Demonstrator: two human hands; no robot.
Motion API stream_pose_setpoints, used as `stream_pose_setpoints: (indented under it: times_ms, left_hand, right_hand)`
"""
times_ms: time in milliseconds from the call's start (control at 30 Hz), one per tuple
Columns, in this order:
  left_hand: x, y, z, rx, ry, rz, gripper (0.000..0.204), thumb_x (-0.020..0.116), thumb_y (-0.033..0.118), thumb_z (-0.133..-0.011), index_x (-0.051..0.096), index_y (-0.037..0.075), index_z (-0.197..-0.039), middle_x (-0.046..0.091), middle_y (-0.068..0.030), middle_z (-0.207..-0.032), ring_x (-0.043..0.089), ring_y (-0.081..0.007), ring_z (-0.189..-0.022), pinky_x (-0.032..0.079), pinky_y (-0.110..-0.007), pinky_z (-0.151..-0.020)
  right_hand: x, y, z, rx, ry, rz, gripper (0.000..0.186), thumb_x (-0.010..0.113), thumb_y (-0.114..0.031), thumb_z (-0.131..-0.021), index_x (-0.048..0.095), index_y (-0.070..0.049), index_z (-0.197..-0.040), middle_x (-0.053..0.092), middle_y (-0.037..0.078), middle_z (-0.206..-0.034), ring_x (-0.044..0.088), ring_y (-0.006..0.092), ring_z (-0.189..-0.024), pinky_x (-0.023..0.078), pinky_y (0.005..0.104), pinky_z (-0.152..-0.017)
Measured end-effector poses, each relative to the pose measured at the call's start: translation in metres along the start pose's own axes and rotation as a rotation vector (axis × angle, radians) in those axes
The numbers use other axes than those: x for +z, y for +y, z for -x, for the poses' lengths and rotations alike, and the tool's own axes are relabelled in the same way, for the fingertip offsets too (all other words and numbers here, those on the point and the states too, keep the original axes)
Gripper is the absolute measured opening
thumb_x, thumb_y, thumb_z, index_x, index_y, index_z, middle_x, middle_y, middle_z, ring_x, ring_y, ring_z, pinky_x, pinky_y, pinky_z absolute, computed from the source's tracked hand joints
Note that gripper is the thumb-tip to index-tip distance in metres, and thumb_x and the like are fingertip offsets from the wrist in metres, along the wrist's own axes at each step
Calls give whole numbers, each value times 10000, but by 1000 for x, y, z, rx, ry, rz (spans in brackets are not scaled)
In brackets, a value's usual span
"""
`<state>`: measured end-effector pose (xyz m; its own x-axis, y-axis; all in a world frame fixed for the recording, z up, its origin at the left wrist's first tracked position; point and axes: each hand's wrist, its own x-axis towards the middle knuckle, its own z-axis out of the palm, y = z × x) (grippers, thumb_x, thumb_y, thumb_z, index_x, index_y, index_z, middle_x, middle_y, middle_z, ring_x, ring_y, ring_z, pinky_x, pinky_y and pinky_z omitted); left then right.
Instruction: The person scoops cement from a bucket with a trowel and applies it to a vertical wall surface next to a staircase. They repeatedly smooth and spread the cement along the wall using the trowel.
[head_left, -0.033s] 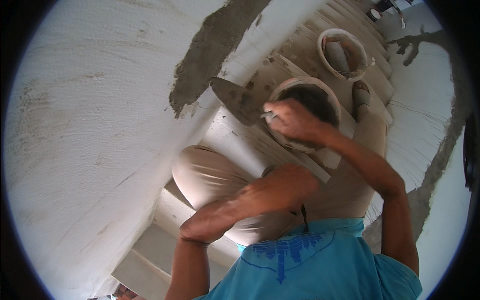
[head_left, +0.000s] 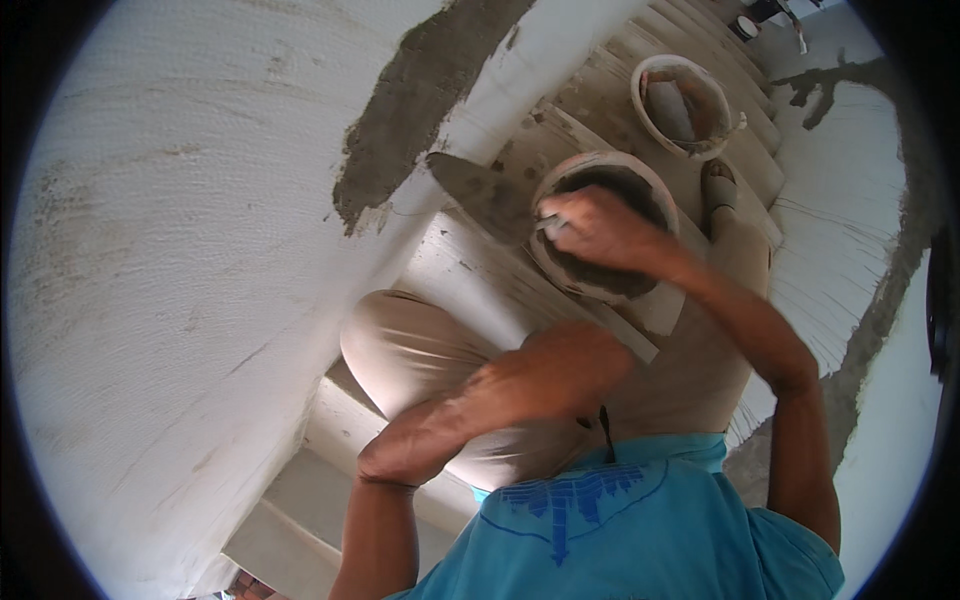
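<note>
My right hand [head_left: 605, 230] is closed round the handle of a trowel [head_left: 480, 197], above the near side of a bucket [head_left: 655, 178]. The trowel's grey-smeared blade points left, its tip near a patch of wet grey mortar [head_left: 410, 105] on the white wall. Dark mortar [head_left: 620, 283] shows inside that bucket, partly behind my hand and wrist. My left hand [head_left: 585, 368] is over my lap beside my bent left knee, blurred and with its fingers hidden.
A second bucket [head_left: 640, 105], with a flat grey piece inside, stands farther up the stairs [head_left: 480, 275]. My right foot [head_left: 718, 185] rests beside the buckets. The right wall [head_left: 830, 220] carries another grey mortar strip [head_left: 875, 330].
My right hand and the trowel have moved slightly right, the blade drawing a little away from the wall patch. My left hand has shifted only slightly.
</note>
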<state>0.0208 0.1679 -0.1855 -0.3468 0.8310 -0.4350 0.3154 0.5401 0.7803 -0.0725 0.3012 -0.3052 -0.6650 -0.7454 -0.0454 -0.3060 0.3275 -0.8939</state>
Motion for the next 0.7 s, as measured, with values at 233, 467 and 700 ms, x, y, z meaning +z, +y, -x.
stream_pose_setpoints:
  times_ms: [233,467,700]
  left_hand:
    - [-19,-5,-5,-59,36,39,99,671,10,-721,663,-7,-817,674,-206,-790,685,-381,-816,539,-468,-715]
    - [-16,2,-9,-62,-116,13,261,637,7,-770,642,-12,-1031,673,-204,-829,663,-382,-917,509,-497,-788]
    - [-3,-3,-4,-2,74,7,206,623,26,-781,644,-14,-982,674,-195,-802,674,-383,-865,517,-490,-754]
  right_hand:
    - [-126,35,66,225,-157,463,352,660,-38,-705,626,33,-1048,655,224,-946,646,396,-943,511,438,-814]
    - [-114,42,56,432,-590,723,325,713,-99,-719,678,-15,-1031,682,219,-997,664,385,-949,539,443,-827]
    - [-55,58,65,352,-538,830,205,675,-91,-795,670,-63,-999,671,146,-921,687,322,-908,554,443,-760]
